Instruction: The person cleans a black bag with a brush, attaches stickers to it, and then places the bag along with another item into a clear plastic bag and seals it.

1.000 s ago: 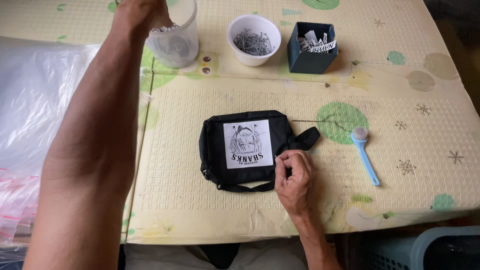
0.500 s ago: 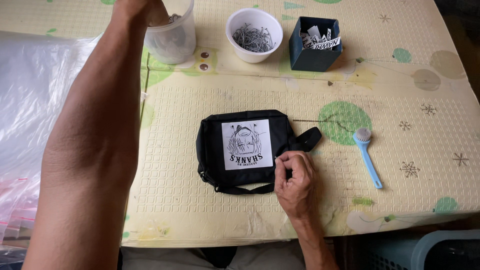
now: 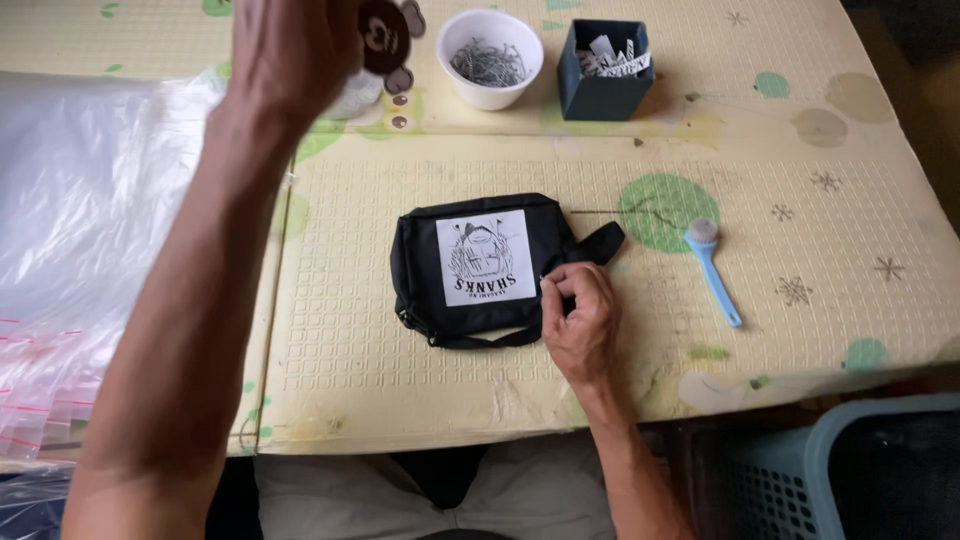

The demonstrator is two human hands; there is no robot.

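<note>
Head view: right hand point(image 3: 578, 318), fingers pinched narrow, grips the right edge of a black pouch point(image 3: 478, 268) at frame centre. Left hand point(image 3: 300, 50), raised at upper left, holds a small brown charm point(image 3: 385, 38). Beyond: white bowl point(image 3: 490, 56) of metal bits, dark box point(image 3: 603, 70), blue brush point(image 3: 712, 268) right, clear plastic bags point(image 3: 90, 230) left.

clear cup point(image 3: 352, 98) behind hand, basket point(image 3: 880, 470) cut off

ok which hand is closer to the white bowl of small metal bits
Left. The left hand is raised at the far side of the table, holding a brown round piece just left of the white bowl. The right hand rests on the black pouch, well nearer the person.
</note>
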